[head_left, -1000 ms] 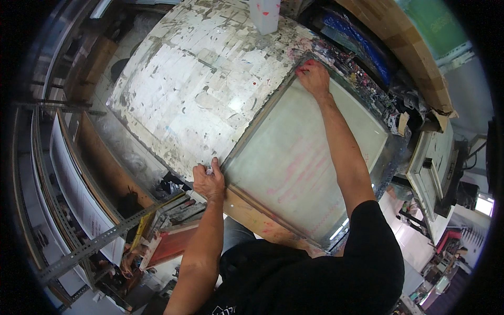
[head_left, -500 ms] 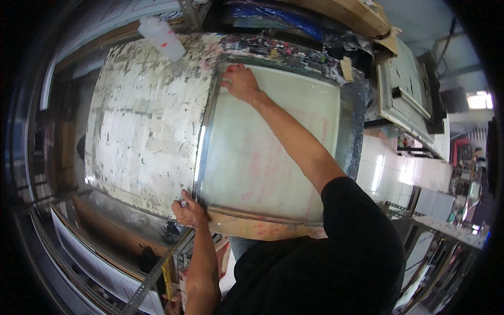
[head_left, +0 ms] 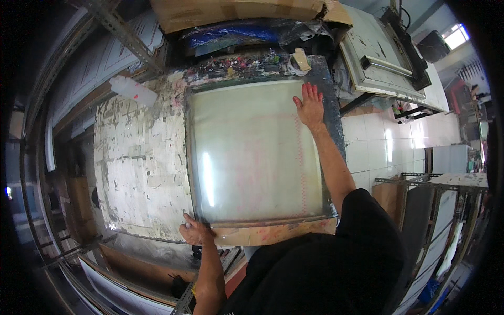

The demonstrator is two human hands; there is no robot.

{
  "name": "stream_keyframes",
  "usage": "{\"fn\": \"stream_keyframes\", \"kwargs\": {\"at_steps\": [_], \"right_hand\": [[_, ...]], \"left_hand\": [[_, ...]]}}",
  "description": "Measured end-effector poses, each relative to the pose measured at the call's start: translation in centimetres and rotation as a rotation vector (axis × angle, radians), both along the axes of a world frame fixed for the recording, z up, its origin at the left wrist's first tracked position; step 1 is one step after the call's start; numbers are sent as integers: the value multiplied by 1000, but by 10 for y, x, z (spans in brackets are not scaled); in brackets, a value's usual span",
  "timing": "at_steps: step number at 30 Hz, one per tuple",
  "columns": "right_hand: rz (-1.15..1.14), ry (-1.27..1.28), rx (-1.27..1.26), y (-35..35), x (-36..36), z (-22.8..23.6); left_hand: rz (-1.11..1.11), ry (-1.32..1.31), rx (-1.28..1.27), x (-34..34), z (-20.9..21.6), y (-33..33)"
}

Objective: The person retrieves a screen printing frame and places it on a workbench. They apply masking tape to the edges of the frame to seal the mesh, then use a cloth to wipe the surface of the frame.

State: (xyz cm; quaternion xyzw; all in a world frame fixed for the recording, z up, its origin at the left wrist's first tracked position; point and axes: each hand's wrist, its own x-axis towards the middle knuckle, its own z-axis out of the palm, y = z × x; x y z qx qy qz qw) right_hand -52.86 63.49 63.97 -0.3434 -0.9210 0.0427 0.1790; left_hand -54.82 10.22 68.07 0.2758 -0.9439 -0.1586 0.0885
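On the dark work table lies a pale, greenish translucent sheet [head_left: 252, 157], faintly stained pink, with a row of small red marks near its right side. My right hand [head_left: 312, 109] rests flat at the sheet's far right corner, fingers stretched and reddened at the tips. At the near edge of the paint-worn white board [head_left: 142, 163], by the sheet's near left corner, is my left hand [head_left: 195, 231]. Its fingers are curled, with a small pale thing between them that is too small to name.
A whitish plastic bottle [head_left: 133, 91] lies at the board's far side. Behind the table are a cardboard box [head_left: 247, 14] and blue plastic wrapping [head_left: 231, 35]. Brown tape [head_left: 273, 234] lines the near edge. A metal rack [head_left: 409, 181] stands right, a second worktable [head_left: 375, 52] far right.
My right hand has gone from the sheet's far left corner to its far right corner, and its fingers have straightened. My left hand stays by the near edge. The view has shifted.
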Motion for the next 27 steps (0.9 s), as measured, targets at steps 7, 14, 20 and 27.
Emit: {"fn": "stream_keyframes", "kwargs": {"at_steps": [7,14,20,27], "right_hand": [[5,16,37,-34,-14,-3],[64,66,-63,-30,-17,10],[43,235,-98,-9,-26,25],[-109,123,-28,-21,-56,19]], "left_hand": [[24,-6,-32,1,6,7],[12,64,-130,0,-10,-1],[22,-34,-8,0,5,7],[-22,80,-88,0,-11,-5]]}}
